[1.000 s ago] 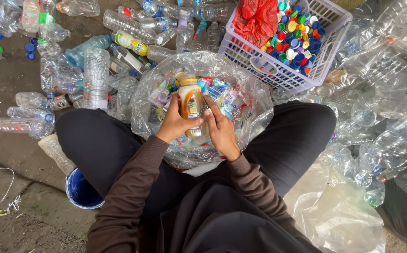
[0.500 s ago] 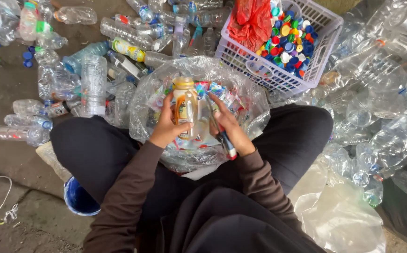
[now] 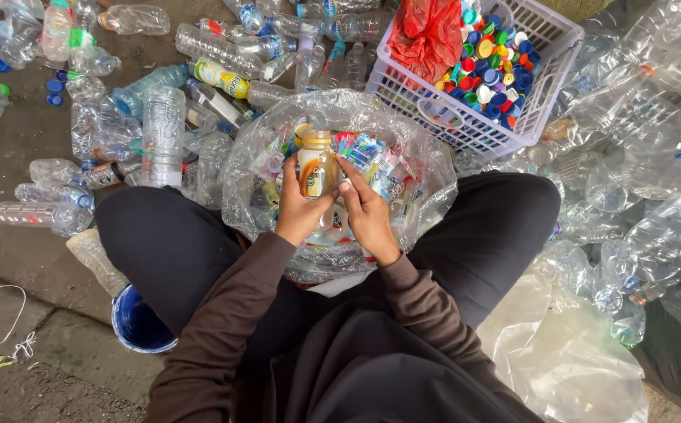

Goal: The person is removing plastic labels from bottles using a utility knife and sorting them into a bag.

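Observation:
My left hand [image 3: 303,208] grips a small clear plastic bottle [image 3: 316,163] with a yellow-brown label, held upright over a clear plastic bag [image 3: 426,168] of torn colourful labels between my knees. My right hand [image 3: 367,210] pinches the label on the bottle's right side with its fingertips. The bottle has no cap. Both arms wear brown sleeves.
A white plastic basket [image 3: 544,47] of several coloured bottle caps and a red bag [image 3: 432,35] stands beyond the clear bag. Piles of empty clear bottles lie to the left [image 3: 160,129] and right [image 3: 653,157]. A blue bucket [image 3: 138,323] sits under my left leg.
The bottle has stayed in my left hand over the bag. My right hand has shifted along its side, fingers now on the label's edge.

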